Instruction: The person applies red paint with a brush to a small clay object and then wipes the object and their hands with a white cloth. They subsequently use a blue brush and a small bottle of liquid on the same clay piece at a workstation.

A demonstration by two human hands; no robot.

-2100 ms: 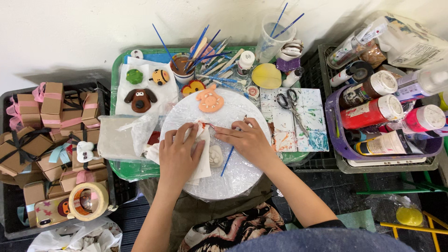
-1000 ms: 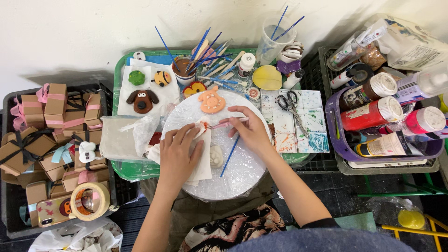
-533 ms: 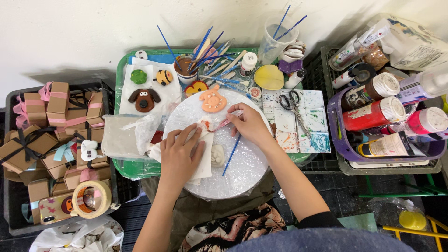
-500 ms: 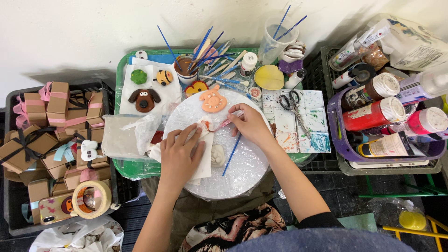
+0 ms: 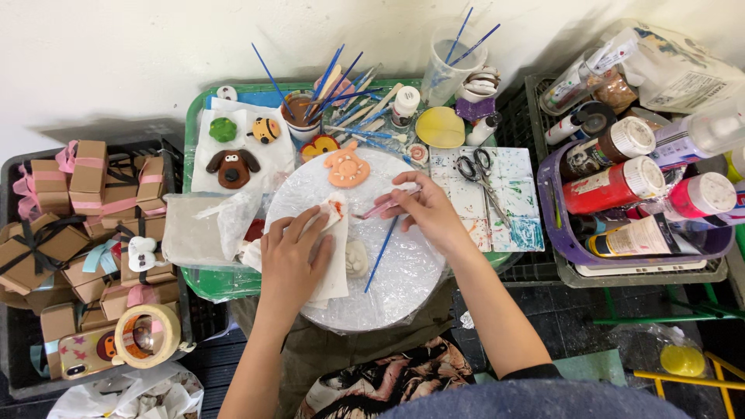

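A person's left hand [image 5: 291, 260] lies flat, fingers together, pressing a white paint-stained cloth [image 5: 330, 252] onto the round board wrapped in clear plastic film [image 5: 403, 287], while the right hand [image 5: 427, 213] pinches a thin pink-handled brush [image 5: 390, 204] whose tip meets the cloth near the board's upper middle.

A long blue-handled brush [image 5: 382, 254] lies loose on the film just beside the right wrist — a sweep of that forearm would likely roll it toward the board's near edge and off onto the lap. A small pale unpainted clay figure [image 5: 356, 258] sits touching the cloth's right border; a tug on the cloth could drag or tip it. The orange clay pig face [image 5: 347, 168] rests at the board's far edge, near the brush tip, and a slip there risks a stray streak.

Room is scarce. The board overhangs the front edge of the green plastic tray [image 5: 203, 283], so heavy pressure on its near side may rock it. Behind it crowd a cup of blue-handled brushes [image 5: 299, 112] and a sheet carrying a brown clay dog head [image 5: 233, 167]; to the right lie black-handled scissors [image 5: 477, 171] on a paint-smeared tile. A purple basket of paint bottles [image 5: 560, 225] walls off the right side — the only open stretch is the film on the board's lower right.
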